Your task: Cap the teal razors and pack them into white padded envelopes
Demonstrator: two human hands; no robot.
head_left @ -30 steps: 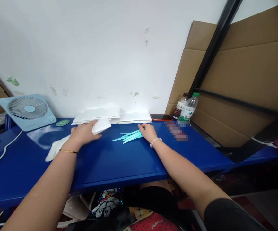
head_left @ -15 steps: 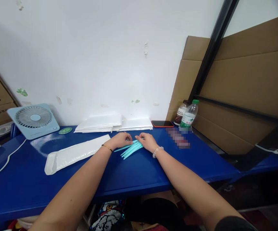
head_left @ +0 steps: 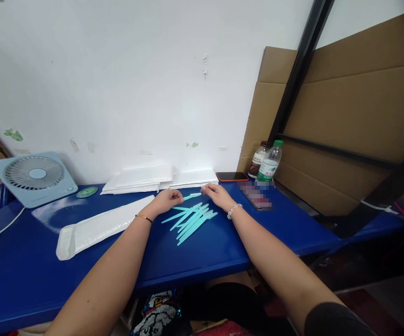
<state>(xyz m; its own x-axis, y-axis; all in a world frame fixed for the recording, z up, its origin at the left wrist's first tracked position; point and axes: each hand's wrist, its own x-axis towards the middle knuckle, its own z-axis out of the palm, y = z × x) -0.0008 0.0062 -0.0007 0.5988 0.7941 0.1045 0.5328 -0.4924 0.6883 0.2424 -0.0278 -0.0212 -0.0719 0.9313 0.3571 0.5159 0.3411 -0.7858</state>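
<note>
My left hand pinches one slim turquoise eyebrow razor by its left end, just above the table. The fingertips of my right hand are closed at the razor's other end. Below both hands a loose, fanned pile of similar turquoise eyebrow razors lies on the blue table. Left of the pile, partly behind my left wrist, is a long white padded envelope.
White envelopes are stacked along the wall. A light-blue fan and a green disc sit at left. At back right are an orange-edged phone, two bottles, and a blurred-out item. Cardboard borders the right.
My hands have moved up off the pile with a single razor between them. The pile is now spread and uncovered. The whole view has shifted slightly.
</note>
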